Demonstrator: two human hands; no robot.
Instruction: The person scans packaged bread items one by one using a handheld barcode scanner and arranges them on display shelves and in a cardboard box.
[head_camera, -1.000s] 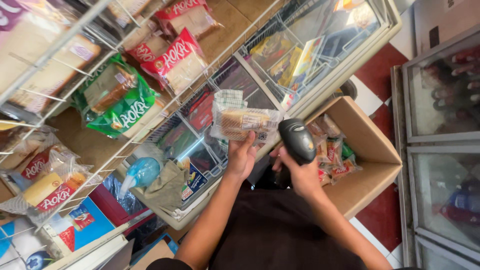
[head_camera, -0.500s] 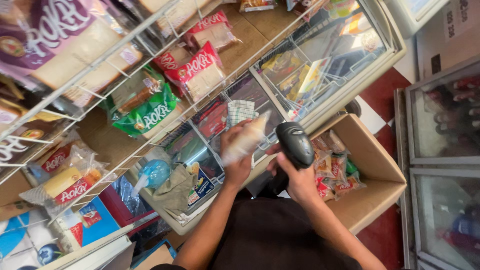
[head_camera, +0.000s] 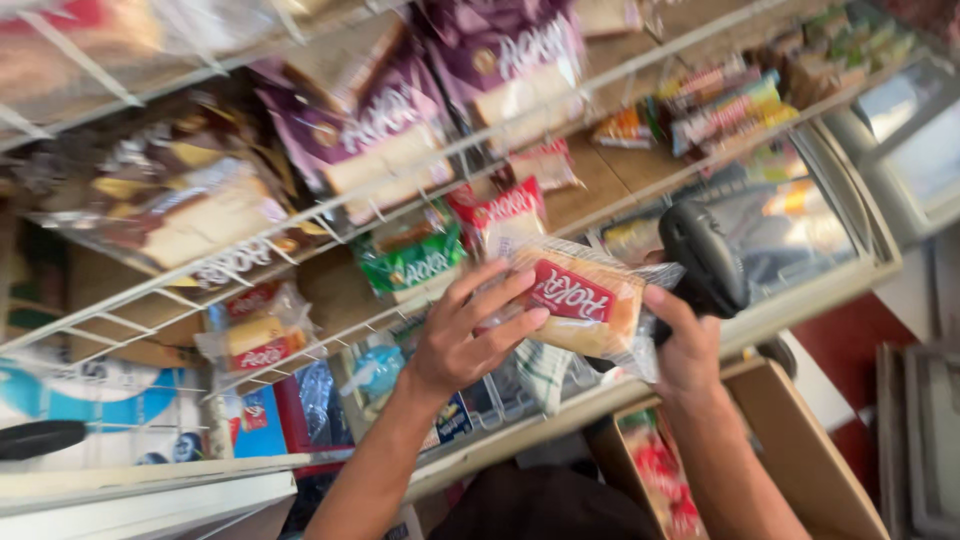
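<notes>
Your left hand holds a clear plastic packet of pale bread with a red label. The fingers are spread along the packet's left end and front face, with the thumb pressing from below, so the packet is pinched at its left side and sticks out to the right of your palm. It is tilted slightly, with the red label facing you, and it hangs in the air in front of the white wire shelf rack, not resting on any shelf.

Your right hand is wrapped around the handle of a black handheld barcode scanner. The scanner's head rises above your fingers and sits just beside the right end of the bread packet, the crinkled plastic edge of the packet touching or almost touching your right fingers; the blur does not let you tell which.

Behind the packet, on the rack, lie a green-labelled bread packet and a red-labelled one, both close to your left fingertips. Higher up sit 2 purple bread packets. To the lower left, another red-labelled bread packet rests on a wire shelf. Below your right forearm stands an open brown cardboard box with red-wrapped goods inside.
</notes>
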